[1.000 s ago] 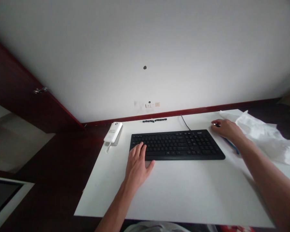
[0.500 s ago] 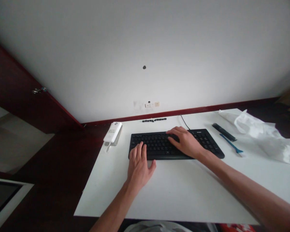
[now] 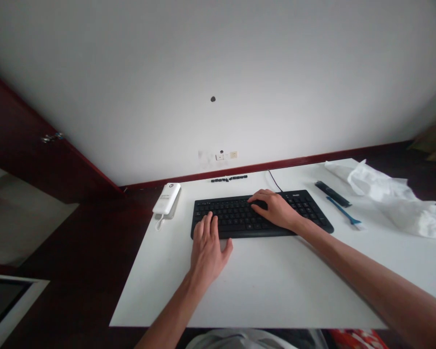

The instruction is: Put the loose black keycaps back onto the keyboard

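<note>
A black keyboard (image 3: 236, 224) lies on the white table, its cable (image 3: 275, 180) leading off the back edge. At its front left corner, my left hand (image 3: 208, 247) lies palm down with fingers stretched over the lower left keys and the thumb spread aside. My right hand (image 3: 276, 208) rests over the right middle of the keyboard. Its fingers reach left across the upper keys, bent a little, with the thumb apart below them. Neither hand shows anything held. The keys under the right palm are hidden.
A white power bank (image 3: 167, 198) sits at the table's left edge. Small black pieces, perhaps keycaps (image 3: 228, 179), line the back. To the right lie a black strip-like packet (image 3: 332, 194), a blue-handled brush (image 3: 345, 212) and a crumpled white bag (image 3: 388, 194).
The view has shifted slightly, so everything on the table appears a little further left and higher. Both hands keep nearly the same places on the keyboard.
</note>
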